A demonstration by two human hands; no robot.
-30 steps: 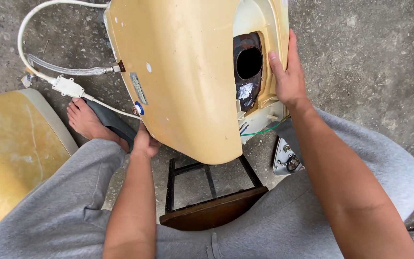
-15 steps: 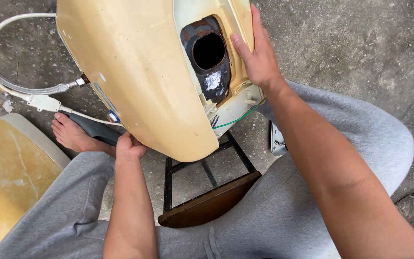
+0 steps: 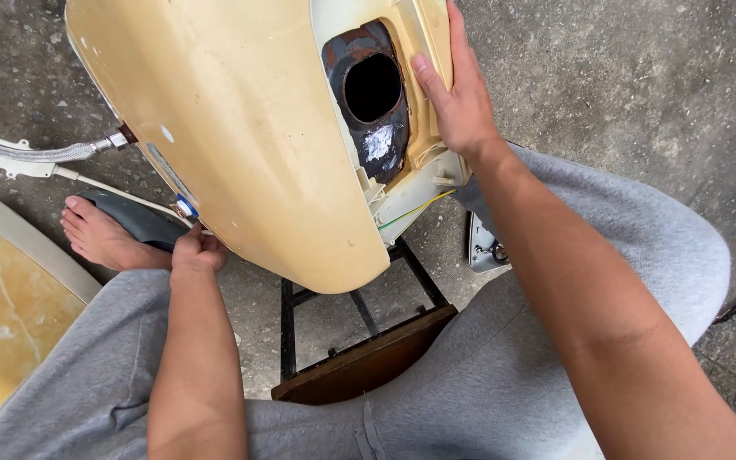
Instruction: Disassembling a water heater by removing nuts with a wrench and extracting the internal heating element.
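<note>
Yellow tank [image 3: 240, 128] stands tilted over the stool [image 3: 359, 349], between my knees. My right hand [image 3: 457, 94] lies flat and open on its side by the rusty hole [image 3: 372, 85]. My left hand [image 3: 198, 253] is clenched on its bottom edge.

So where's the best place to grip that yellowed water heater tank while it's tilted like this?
Probably as now: the right hand flat on the open end's rim beside the rusty oval port, the left hand under the water heater tank's lower edge. The rounded shell looks smooth, offering little purchase.
</note>
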